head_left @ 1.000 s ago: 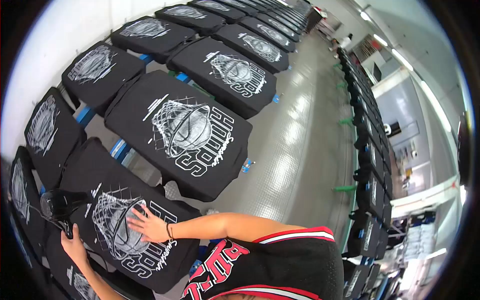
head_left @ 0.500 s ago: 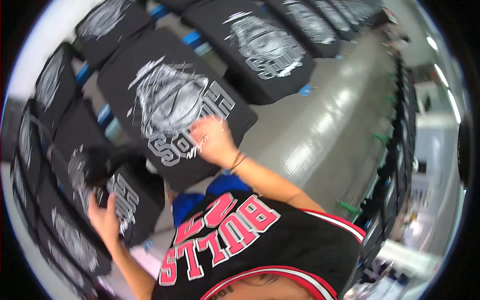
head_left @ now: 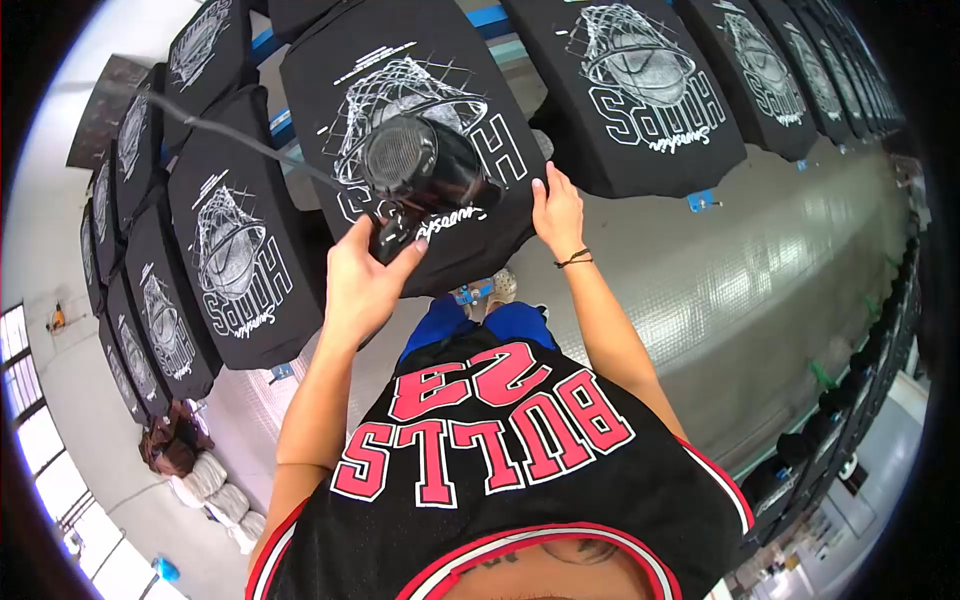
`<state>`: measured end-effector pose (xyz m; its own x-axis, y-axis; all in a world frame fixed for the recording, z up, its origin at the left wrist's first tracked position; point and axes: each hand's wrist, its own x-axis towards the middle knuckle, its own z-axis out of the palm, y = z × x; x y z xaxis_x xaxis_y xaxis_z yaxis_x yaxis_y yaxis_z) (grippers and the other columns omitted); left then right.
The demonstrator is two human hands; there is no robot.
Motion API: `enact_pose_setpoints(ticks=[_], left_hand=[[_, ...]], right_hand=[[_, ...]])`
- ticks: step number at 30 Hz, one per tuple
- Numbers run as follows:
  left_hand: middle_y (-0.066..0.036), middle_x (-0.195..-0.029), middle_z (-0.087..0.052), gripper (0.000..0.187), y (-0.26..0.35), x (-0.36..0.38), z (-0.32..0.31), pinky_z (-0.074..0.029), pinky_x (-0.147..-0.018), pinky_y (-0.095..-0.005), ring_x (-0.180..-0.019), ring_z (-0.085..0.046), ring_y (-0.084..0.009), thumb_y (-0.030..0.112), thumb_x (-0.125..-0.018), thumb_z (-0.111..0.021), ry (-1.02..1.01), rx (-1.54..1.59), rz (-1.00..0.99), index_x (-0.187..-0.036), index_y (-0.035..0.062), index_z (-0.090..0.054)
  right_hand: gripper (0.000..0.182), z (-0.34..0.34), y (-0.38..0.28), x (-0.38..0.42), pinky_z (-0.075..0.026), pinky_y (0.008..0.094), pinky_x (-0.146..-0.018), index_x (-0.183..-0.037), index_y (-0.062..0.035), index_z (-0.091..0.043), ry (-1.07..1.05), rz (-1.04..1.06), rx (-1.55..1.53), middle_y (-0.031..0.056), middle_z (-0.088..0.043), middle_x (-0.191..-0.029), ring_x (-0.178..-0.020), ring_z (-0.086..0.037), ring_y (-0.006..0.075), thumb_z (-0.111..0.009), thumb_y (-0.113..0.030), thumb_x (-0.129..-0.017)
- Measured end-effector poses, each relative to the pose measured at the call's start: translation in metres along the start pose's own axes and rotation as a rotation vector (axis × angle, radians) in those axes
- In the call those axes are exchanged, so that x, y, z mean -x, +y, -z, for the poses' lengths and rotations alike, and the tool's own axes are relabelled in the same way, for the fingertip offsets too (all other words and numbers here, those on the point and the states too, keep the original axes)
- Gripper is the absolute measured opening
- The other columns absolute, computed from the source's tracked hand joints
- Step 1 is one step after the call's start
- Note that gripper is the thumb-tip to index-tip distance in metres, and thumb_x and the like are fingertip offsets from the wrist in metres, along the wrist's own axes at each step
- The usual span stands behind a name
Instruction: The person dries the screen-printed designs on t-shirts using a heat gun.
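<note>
A black T-shirt (head_left: 330, 110) with a white basketball-and-net print lies stretched on a pallet right in front of me. My left hand (head_left: 362, 280) grips the handle of a black hot-air blower (head_left: 420, 165), whose round nozzle hovers over the print. A thin cable runs from the blower up to the left. My right hand (head_left: 557, 212) rests with fingers together on the shirt's near right edge; a dark band circles its wrist.
More black printed shirts sit on pallets to the left (head_left: 235, 255) and right (head_left: 640, 90), in a long row. A shiny grey floor (head_left: 760, 280) runs to the right. Another row of dark pallets (head_left: 850, 400) lines the far right. Sacks (head_left: 205, 480) lie lower left.
I have stepped along the row from one shirt to its neighbour. My left hand brought the blower over this shirt's print, and my right hand moved from the print to the edge.
</note>
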<state>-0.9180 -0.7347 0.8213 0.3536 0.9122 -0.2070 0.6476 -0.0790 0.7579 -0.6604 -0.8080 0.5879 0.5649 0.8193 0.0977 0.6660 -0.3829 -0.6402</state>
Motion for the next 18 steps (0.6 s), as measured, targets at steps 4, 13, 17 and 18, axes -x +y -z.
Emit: enact_pose_setpoints(ticks=[4,13,17,18], left_hand=[[-0.014,-0.079,-0.067,0.035,-0.023,0.031,0.027,-0.050,-0.070,-0.0307,-0.072,-0.058,-0.0132,0.018,-0.078,-0.079,0.111,0.041,0.078,-0.094,-0.0071,-0.060],[-0.009,-0.074,-0.063,0.029,-0.083,0.030,0.123,-0.047,-0.067,-0.0302,-0.067,-0.053,-0.0138,0.017,-0.080,-0.077,0.402,-0.148,0.222,-0.090,-0.0046,-0.059],[-0.014,-0.078,-0.065,0.029,-0.081,0.005,0.127,-0.048,-0.072,-0.0346,-0.071,-0.056,-0.0192,0.014,-0.079,-0.077,0.412,-0.116,0.172,-0.092,-0.0068,-0.060],[-0.015,-0.079,-0.066,0.030,-0.080,-0.002,0.125,-0.048,-0.073,-0.0354,-0.072,-0.058,-0.0206,0.014,-0.078,-0.077,0.410,-0.063,0.108,-0.092,-0.0070,-0.060]], right_hand=[[0.050,-0.004,0.006,-0.009,-0.043,0.0490,-0.099,-0.138,0.0005,-0.051,-0.017,0.064,0.083,0.0186,-0.059,-0.131,-0.118,-0.056,0.0368,-0.049,-0.033,-0.100],[0.047,-0.007,-0.003,-0.014,-0.045,0.0441,-0.097,-0.137,-0.0005,-0.051,-0.004,-0.027,-0.003,0.0210,-0.061,-0.124,-0.113,-0.057,0.0395,-0.045,-0.032,-0.103],[0.042,-0.005,-0.004,-0.016,-0.045,0.0431,-0.099,-0.134,-0.0009,-0.055,0.028,-0.036,-0.052,0.0198,-0.061,-0.125,-0.114,-0.058,0.0381,-0.043,-0.029,-0.104],[0.041,-0.003,-0.007,-0.017,-0.045,0.0426,-0.099,-0.132,-0.0010,-0.057,0.044,-0.043,-0.053,0.0192,-0.062,-0.125,-0.114,-0.058,0.0375,-0.044,-0.028,-0.104]])
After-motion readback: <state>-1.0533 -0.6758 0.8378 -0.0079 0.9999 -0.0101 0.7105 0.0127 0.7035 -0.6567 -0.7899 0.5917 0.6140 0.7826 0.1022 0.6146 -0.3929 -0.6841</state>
